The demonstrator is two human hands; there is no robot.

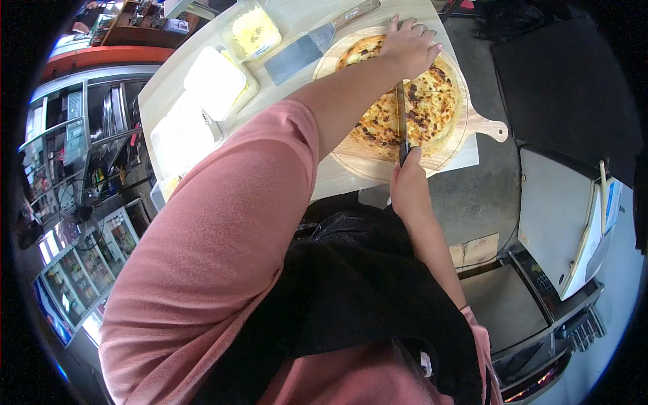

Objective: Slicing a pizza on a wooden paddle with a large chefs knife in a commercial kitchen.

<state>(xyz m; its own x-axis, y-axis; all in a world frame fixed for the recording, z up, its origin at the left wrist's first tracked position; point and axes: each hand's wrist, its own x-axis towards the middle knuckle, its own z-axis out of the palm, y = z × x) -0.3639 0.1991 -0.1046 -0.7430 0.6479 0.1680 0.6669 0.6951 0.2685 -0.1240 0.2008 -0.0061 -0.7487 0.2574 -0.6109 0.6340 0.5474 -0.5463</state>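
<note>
A baked pizza (430, 109) with a browned cheese top lies on a round wooden pizza board (481, 121) with a handle. My right hand (411, 185) grips the dark handle of a long knife (401, 114) at the near rim of the pizza. The blade runs straight across the pizza, and its far end disappears beneath my left hand (411, 45). Flat over the far side, my left hand rests with fingers apart; its palm seems to bear on the blade, though the contact is hidden. A thin line, apparently a cut, crosses the cheese right of the blade.
Left of the board lies a broad metal scraper (298, 56) with a wooden handle. Plastic tubs, one with shredded cheese (253, 33), line the table's (283, 93) left side. White paper (463, 154) sticks out under the board. Kitchen equipment (557, 217) stands to the right.
</note>
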